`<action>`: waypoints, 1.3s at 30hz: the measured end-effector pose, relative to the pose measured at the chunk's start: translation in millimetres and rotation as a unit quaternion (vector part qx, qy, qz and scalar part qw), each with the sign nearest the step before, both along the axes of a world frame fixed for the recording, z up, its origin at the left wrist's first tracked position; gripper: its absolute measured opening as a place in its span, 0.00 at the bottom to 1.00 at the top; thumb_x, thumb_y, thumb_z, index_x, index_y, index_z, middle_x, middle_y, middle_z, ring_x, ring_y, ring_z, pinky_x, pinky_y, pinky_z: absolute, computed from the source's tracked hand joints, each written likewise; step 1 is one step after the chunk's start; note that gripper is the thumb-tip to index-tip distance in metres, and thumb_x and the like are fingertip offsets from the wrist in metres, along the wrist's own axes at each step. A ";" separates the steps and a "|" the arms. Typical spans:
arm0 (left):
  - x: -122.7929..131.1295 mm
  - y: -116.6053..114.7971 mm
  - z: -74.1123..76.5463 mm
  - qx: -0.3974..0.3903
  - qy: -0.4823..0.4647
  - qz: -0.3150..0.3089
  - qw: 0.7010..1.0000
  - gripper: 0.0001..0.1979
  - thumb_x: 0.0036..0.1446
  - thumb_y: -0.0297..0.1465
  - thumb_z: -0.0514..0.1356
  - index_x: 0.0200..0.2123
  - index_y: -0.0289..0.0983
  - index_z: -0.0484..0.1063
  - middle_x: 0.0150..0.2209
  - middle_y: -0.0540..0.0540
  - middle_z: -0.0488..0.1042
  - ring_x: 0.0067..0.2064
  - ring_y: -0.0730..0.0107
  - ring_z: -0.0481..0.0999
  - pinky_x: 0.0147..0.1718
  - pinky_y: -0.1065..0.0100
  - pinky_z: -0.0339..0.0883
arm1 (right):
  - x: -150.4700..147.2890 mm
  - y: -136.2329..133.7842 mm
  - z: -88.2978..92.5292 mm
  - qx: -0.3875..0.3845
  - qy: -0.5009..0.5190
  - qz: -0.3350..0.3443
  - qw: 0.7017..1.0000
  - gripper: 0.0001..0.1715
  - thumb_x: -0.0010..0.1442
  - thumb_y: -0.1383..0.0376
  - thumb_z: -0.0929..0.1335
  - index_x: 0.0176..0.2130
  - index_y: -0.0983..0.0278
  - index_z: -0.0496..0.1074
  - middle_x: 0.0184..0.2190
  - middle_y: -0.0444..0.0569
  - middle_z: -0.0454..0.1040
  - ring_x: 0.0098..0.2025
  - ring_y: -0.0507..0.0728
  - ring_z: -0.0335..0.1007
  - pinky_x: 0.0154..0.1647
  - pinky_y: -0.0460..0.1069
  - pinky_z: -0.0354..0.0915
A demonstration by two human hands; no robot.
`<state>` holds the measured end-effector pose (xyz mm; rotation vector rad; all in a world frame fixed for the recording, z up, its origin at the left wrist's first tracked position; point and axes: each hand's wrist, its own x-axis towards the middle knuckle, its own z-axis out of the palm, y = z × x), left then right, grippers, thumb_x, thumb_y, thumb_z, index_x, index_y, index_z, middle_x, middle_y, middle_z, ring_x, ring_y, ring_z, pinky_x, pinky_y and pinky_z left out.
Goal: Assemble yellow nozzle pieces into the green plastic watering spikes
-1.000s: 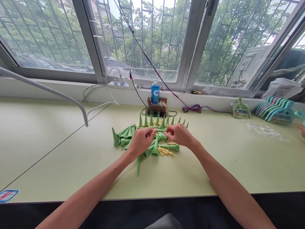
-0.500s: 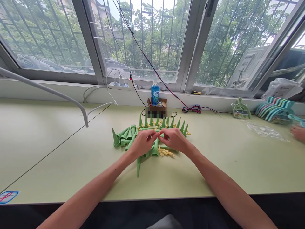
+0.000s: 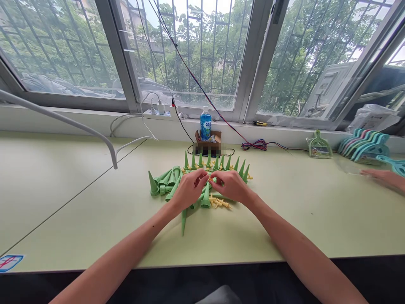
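My left hand (image 3: 190, 187) and my right hand (image 3: 231, 184) meet over a heap of green plastic parts, fingertips pinched together. Between them shows a tiny yellow plastic piece (image 3: 209, 177), mostly covered by the fingers. Behind the hands, several green cone spikes (image 3: 216, 162) stand upright in a row, with small yellow pieces about their bases. More green spikes (image 3: 172, 176) lie heaped to the left, beside one upright spike (image 3: 153, 185). Just below my right hand is a small pile of yellow valve-like pieces (image 3: 220, 202).
A blue bottle (image 3: 205, 125) stands in a cardboard box (image 3: 217, 137) by the window. Coiled wire (image 3: 255, 145) lies right of it. Small dustpans (image 3: 365, 143) line the right back, near another person's hand (image 3: 384, 177). A white tube (image 3: 79, 124) arches over the left.
My hands stay almost in place, with slight finger movement. At the right, the other person's hand has reached further left, toward the clear plastic, and a turquoise piece shows more fully.
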<state>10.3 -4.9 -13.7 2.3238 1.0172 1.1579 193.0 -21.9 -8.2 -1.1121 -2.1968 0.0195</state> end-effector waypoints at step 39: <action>-1.4 6.7 1.0 -0.109 -0.135 -0.015 0.985 0.14 0.59 0.40 0.56 0.30 0.35 0.70 0.25 0.49 0.70 0.25 0.74 0.67 0.21 0.74 0.58 | 4.1 10.1 -2.3 0.017 0.109 0.050 0.993 0.07 0.66 0.66 0.62 0.39 0.62 0.69 0.35 0.48 0.72 0.36 0.53 0.67 0.38 0.46 0.62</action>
